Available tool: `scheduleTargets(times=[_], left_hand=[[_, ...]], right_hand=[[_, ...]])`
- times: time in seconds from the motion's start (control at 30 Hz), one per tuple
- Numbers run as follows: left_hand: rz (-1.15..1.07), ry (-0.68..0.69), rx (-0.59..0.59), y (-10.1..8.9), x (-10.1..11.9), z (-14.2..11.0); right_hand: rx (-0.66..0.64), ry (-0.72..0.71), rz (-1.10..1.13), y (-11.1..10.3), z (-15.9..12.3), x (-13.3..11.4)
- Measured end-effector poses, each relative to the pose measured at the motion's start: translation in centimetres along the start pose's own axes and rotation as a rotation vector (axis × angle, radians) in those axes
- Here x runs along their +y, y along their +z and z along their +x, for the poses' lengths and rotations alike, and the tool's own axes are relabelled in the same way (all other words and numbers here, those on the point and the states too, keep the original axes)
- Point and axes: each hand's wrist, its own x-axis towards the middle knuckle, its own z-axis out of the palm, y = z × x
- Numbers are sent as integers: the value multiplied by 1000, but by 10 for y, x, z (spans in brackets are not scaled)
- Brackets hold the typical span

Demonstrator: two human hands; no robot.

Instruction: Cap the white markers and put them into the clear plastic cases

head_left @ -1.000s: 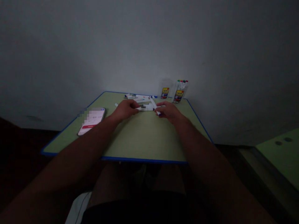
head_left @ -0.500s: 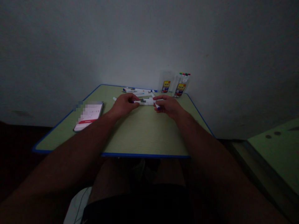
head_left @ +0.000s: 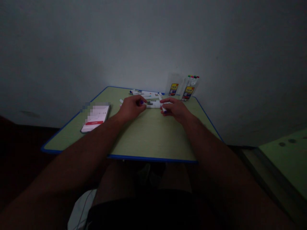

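My left hand (head_left: 132,107) is closed, its thumb and fingertips around a small purple marker cap (head_left: 141,102); whether a barrel is joined to it is hidden by the hand. A white marker end (head_left: 121,101) pokes out beyond that hand on the left. My right hand (head_left: 174,108) grips a white marker (head_left: 162,102) with a purple lower end, held tilted with its white end up and away from me. Between the hands, several white markers (head_left: 153,106) lie side by side on the table. Their nearer parts touch or pass behind my fingers.
More white markers (head_left: 145,94) lie along the table's back edge. A clear case (head_left: 173,84) with a yellow label stands near the wall, beside another clear case (head_left: 188,90) holding several colour-capped markers. A phone (head_left: 97,118) rests on the left of the blue-edged table (head_left: 153,137).
The view has shifted slightly, so the table appears further right. The purple cap at my left fingertips now shows rounder and higher. My right hand keeps its marker, turned a little.
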Motion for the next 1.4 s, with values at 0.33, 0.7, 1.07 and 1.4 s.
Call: scheduleTargets(times=[0.33,0.7,1.07,1.4], left_hand=[[4,-19,12,1,-7,1],[34,-68,52,-2,-5,2],[-70,-99,65,-2,-8,3],[-59,-120,37,1,-11,3]], right_hand=[[-4,-9,-17,2,-2,-2],[-31,-19,-23,2,-2,-1],[-40,-16,-23,3,-3,-2],[-36,-29,-37,3,-2,-1]])
